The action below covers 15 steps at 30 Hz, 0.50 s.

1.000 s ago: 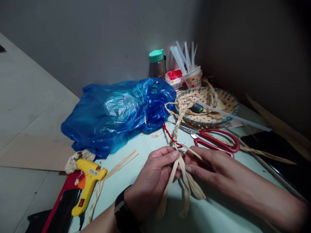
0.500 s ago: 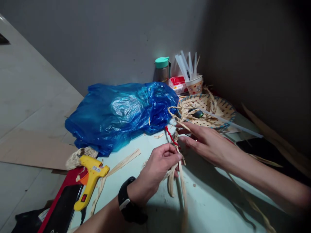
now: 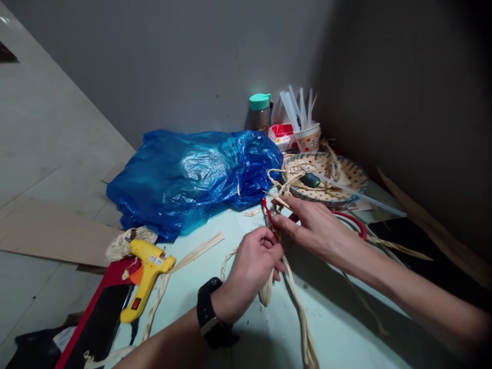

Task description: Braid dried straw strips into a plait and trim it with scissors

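My left hand is closed in a pinch around a bundle of pale raffia strands, whose ends hang toward the table's near side. A thin red cord rises from the bundle above my left fingertips. Just above and to the right, my right hand has its thumb and fingers drawn together by the cord. A stiff raffia strip sticks out from between its fingers. The exact grip of the right fingertips is partly hidden. A black watch is on my left wrist.
A blue plastic bag lies at the back. A woven basket holds raffia and a dark spool, beside a paper cup of glue sticks and a green-lidded bottle. At left, a yellow glue gun lies near a black phone.
My right hand has moved slightly left, closer to the red cord, and its fingers have drawn together. The hanging raffia has swung right. My left hand keeps its pinch.
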{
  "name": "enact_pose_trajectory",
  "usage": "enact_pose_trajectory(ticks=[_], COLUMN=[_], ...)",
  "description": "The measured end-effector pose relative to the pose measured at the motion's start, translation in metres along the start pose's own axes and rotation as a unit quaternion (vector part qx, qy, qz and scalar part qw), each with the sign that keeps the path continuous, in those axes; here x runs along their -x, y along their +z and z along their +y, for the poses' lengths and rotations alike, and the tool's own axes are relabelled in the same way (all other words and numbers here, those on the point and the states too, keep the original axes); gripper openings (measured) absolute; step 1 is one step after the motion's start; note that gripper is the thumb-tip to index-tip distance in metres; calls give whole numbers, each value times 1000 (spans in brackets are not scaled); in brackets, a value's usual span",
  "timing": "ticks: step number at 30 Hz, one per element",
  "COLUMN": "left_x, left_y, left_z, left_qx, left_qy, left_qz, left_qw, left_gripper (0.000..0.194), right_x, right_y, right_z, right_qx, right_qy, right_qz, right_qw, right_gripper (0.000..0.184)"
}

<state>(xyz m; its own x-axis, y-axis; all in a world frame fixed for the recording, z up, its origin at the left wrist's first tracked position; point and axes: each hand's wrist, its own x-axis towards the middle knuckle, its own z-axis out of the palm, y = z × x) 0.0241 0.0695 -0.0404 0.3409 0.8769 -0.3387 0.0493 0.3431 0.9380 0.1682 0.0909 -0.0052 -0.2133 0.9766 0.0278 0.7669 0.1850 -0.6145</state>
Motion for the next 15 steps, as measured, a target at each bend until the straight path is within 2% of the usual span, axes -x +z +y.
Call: enact_pose_trajectory(ticks=[4, 7, 11, 15], left_x=[0, 0, 2, 2], left_y=[0, 0, 2, 4], left_z=[-7, -12, -12, -8], left_qx=[-88, -118, -143, -148], left_qy=[11, 41, 62, 38], left_qz=[37, 62, 75, 68], left_qw=[995, 990, 985, 986], left_gripper=[14, 14, 9, 8], right_x=[16, 31, 42, 42], right_y=[2, 6, 16, 24], right_z=[7, 7, 7, 12], right_qx=[20, -47, -158, -264], right_qy=[17, 46, 67, 77], right_qz=[36, 50, -43, -96], right_qw=[999, 997, 984, 957], right_gripper=[36, 33, 27, 27])
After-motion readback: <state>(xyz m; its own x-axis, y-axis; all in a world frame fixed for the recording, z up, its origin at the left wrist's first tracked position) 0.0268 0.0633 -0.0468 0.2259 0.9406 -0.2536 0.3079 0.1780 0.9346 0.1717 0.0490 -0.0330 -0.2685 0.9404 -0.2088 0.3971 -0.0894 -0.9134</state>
